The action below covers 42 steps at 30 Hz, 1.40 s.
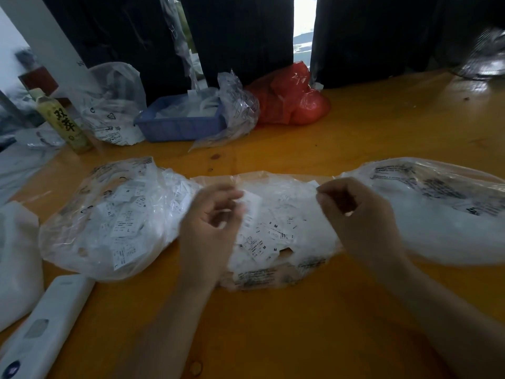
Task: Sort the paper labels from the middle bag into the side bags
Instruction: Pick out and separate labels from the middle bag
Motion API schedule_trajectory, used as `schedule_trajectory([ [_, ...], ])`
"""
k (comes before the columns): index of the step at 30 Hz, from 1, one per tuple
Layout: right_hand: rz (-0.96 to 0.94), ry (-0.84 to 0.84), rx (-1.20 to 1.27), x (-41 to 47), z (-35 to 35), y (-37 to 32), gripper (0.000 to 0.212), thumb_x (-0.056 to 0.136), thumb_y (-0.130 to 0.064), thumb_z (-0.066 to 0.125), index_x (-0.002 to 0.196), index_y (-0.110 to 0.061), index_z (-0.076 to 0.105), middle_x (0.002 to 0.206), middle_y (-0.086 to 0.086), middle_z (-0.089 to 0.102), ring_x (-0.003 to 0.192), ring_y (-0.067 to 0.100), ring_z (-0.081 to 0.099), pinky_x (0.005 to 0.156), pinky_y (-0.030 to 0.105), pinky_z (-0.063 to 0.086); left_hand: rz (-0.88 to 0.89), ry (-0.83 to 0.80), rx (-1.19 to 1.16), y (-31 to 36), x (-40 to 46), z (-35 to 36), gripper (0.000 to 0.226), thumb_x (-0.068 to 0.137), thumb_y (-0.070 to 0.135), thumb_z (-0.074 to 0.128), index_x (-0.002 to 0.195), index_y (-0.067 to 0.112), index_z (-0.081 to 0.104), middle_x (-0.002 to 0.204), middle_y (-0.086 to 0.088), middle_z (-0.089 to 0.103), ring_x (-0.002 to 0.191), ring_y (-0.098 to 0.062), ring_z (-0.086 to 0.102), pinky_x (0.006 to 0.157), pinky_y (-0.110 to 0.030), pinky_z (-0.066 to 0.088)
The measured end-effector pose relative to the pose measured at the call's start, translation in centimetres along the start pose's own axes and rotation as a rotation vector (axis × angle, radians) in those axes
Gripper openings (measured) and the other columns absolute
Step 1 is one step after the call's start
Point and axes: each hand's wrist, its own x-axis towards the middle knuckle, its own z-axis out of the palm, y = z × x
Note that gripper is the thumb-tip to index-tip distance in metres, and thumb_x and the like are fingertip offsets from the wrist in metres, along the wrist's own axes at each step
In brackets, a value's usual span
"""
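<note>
Three clear plastic bags lie in a row on the yellow table (300, 324). The middle bag (284, 242) holds a heap of white paper labels (270, 236) printed with sizes. The left bag (109, 214) is full of labels; the right bag (442, 214) holds a white mass. My left hand (216, 222) hovers over the middle bag's left side, fingers curled, pinching a white label (252, 206). My right hand (352, 214) is over the bag's right side, fingers curled; whether it holds a label is blurred.
At the back stand a blue tray (177, 124) with bags, a red plastic bag (292, 97), another clear bag (114, 105) and a yellow-green bottle (62, 121). A white device (46, 324) lies at front left beside a white bag (16, 258).
</note>
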Motion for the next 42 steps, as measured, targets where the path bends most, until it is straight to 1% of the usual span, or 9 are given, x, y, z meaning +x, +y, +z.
schedule_trajectory([
  [3, -0.076, 0.054, -0.486, 2.2, -2.9, 1.7, 0.012, 0.1, -0.02, 0.059, 0.101, -0.017, 0.07, 0.092, -0.003, 0.069, 0.073, 0.009, 0.059, 0.066, 0.024, 0.049, 0.239, 0.306, 0.488, -1.0, 2.8, -5.0, 0.017, 0.097, 0.006, 0.07, 0.112, 0.011, 0.075, 0.127, -0.009, 0.066, 0.099, 0.0, 0.061, 0.083, -0.007, 0.054],
  [8, 0.143, -0.209, -1.078, 3.8, -6.4, 6.0, 0.016, 0.093, -0.013, 0.062, 0.1, -0.017, 0.075, 0.099, 0.01, 0.074, 0.089, 0.031, 0.065, 0.076, 0.037, 0.056, -0.152, 0.41, 0.827, -3.9, 3.8, -10.8, 0.021, 0.098, -0.001, 0.062, 0.109, 0.006, 0.078, 0.138, -0.018, 0.052, 0.115, -0.036, 0.061, 0.099, -0.05, 0.056],
  [11, 0.11, -0.31, -1.172, 3.8, -6.6, 6.6, 0.016, 0.095, -0.028, 0.06, 0.098, -0.025, 0.076, 0.105, 0.004, 0.073, 0.097, 0.028, 0.062, 0.075, 0.032, 0.044, -0.283, 0.352, 0.909, -4.8, 3.8, -11.6, 0.02, 0.1, 0.0, 0.059, 0.109, 0.0, 0.077, 0.141, -0.021, 0.047, 0.118, -0.046, 0.059, 0.105, -0.057, 0.052],
  [16, 0.125, -0.192, -1.034, 4.1, -6.5, 6.9, 0.038, 0.087, -0.001, 0.061, 0.055, -0.021, 0.062, 0.057, 0.001, 0.057, 0.054, 0.022, 0.052, 0.049, 0.029, 0.037, -0.511, 0.1, 1.182, -5.1, 4.6, -11.3, 0.035, 0.109, 0.026, 0.046, 0.132, 0.016, 0.07, 0.149, -0.016, 0.036, 0.134, -0.043, 0.029, 0.111, -0.058, 0.028],
  [23, 0.133, -0.155, -0.929, 4.0, -6.4, 6.0, 0.022, 0.091, 0.0, 0.061, 0.075, -0.009, 0.074, 0.071, 0.012, 0.071, 0.059, 0.029, 0.062, 0.059, 0.039, 0.057, -0.363, 0.075, 1.08, -5.1, 4.8, -10.2, 0.042, 0.113, 0.023, 0.038, 0.149, 0.015, 0.058, 0.154, -0.018, 0.055, 0.138, -0.046, 0.041, 0.111, -0.059, 0.033],
  [30, -0.073, 0.159, -0.512, 3.7, -5.9, 4.0, 0.02, 0.1, -0.016, 0.06, 0.114, -0.014, 0.075, 0.101, 0.003, 0.077, 0.079, 0.019, 0.068, 0.07, 0.033, 0.055, -0.282, 0.287, 0.948, -4.1, 4.2, -9.8, 0.042, 0.099, 0.0, 0.048, 0.138, 0.005, 0.063, 0.139, -0.028, 0.063, 0.131, -0.05, 0.053, 0.106, -0.064, 0.042],
  [35, 0.221, -0.049, 0.568, 2.5, -3.6, 2.6, 0.019, 0.097, -0.013, 0.063, 0.114, -0.013, 0.071, 0.099, 0.006, 0.077, 0.088, 0.019, 0.074, 0.078, 0.027, 0.06, 0.019, 0.507, 0.71, -1.8, 3.6, -7.5, 0.029, 0.1, 0.006, 0.046, 0.12, 0.003, 0.067, 0.122, -0.022, 0.066, 0.116, -0.035, 0.054, 0.092, -0.04, 0.041],
  [38, 0.341, -0.23, 0.992, 1.4, -1.6, 1.6, 0.026, 0.088, -0.007, 0.062, 0.112, -0.002, 0.07, 0.1, 0.02, 0.074, 0.085, 0.025, 0.072, 0.075, 0.029, 0.06, 0.15, 0.217, 0.263, 0.8, 1.7, -2.9, 0.023, 0.105, 0.017, 0.048, 0.115, 0.008, 0.067, 0.109, -0.002, 0.07, 0.093, -0.016, 0.064, 0.079, -0.012, 0.047],
  [42, 0.336, -0.367, 1.002, -0.2, 0.6, 0.9, 0.022, 0.088, -0.008, 0.063, 0.107, -0.006, 0.074, 0.103, 0.023, 0.072, 0.088, 0.028, 0.071, 0.078, 0.03, 0.059, -0.171, -0.329, -0.096, 2.1, -1.3, 2.0, 0.051, 0.093, 0.068, 0.047, 0.127, 0.033, 0.061, 0.112, 0.019, 0.071, 0.1, -0.002, 0.07, 0.085, -0.018, 0.057],
])
